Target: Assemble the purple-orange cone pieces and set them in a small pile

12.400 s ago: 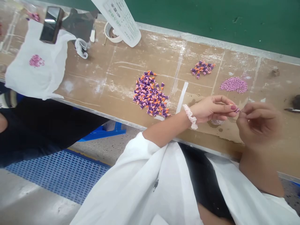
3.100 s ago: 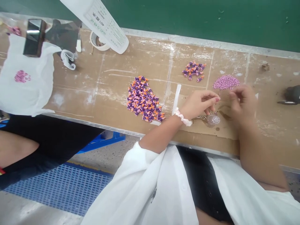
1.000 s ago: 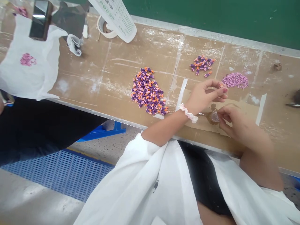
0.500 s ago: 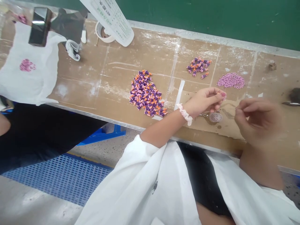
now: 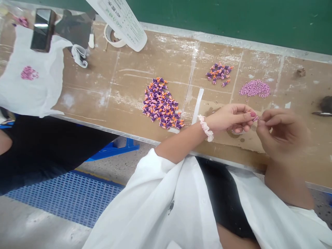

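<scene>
Over the cardboard-covered table [image 5: 145,131], my left hand [image 5: 232,118] pinches a small purple-and-pink piece [image 5: 256,118] between thumb and fingers. My right hand [image 5: 281,133], partly blurred, has its thumb and forefinger pressed together against that piece; whatever is between them is too small to make out. Below my left fingers, a small clear container [image 5: 237,132] is mostly hidden. Beyond my hands lies a heap of tiny pink beads [image 5: 255,88]. A small group of purple-and-orange pieces [image 5: 220,72] sits to its left, and a larger pile of them [image 5: 162,103] lies left of my forearm.
A large white bottle [image 5: 124,24] leans in over a tape roll [image 5: 119,43] at the back. On the left, a white cloth [image 5: 49,86] carries pink bits [image 5: 29,73] and a dark box [image 5: 43,30]. A person's dark-clothed leg [image 5: 52,148] is at the left edge.
My left hand has moved slightly right and down, toward my right hand. The fingertips of both hands now meet at the small piece, where before there was a gap.
</scene>
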Demonstrator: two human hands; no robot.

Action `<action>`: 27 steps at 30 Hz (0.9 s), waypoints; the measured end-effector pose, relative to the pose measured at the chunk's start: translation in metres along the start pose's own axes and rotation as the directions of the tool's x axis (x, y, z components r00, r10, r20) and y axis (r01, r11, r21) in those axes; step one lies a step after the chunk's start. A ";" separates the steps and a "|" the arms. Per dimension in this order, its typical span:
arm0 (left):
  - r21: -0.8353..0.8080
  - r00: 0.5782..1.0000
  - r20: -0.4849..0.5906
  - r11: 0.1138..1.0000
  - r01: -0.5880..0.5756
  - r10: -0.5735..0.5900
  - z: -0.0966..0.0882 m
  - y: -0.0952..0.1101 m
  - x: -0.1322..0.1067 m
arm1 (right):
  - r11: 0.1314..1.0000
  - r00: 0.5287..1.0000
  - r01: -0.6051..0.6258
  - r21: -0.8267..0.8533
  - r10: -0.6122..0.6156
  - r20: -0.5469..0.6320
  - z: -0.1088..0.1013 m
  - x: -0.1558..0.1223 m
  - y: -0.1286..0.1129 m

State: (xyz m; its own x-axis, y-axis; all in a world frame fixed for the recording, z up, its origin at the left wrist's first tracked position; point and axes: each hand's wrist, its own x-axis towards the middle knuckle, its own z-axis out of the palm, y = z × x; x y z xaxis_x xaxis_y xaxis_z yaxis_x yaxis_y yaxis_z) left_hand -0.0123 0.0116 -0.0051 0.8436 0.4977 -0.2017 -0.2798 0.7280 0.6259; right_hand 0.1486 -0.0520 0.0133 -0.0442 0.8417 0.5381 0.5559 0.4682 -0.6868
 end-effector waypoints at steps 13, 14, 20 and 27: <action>0.113 0.999 -0.035 0.993 -0.035 0.040 0.001 -0.005 0.002 | 0.996 0.991 -0.026 -0.087 0.037 0.127 -0.006 0.001 -0.006; 0.109 0.999 -0.031 0.994 -0.031 0.035 0.001 -0.005 0.002 | 0.995 0.991 -0.011 -0.101 0.025 0.135 -0.006 0.002 -0.007; 0.115 0.998 -0.032 0.993 -0.041 0.045 0.003 -0.004 0.002 | 0.981 0.990 0.037 -0.189 -0.010 0.141 -0.007 0.005 -0.010; 0.054 0.885 -0.418 0.977 -0.204 0.208 -0.008 0.007 0.012 | 0.965 1.000 0.001 -0.263 -0.003 -0.008 -0.004 0.003 0.009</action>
State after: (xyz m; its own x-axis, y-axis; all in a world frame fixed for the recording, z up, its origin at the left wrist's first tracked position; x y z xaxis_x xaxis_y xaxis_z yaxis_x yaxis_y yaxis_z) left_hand -0.0081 0.0268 -0.0093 0.4966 0.7884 -0.3631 -0.4210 0.5846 0.6936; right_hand 0.1564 -0.0462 0.0107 -0.0391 0.8379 0.5444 0.7543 0.3821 -0.5338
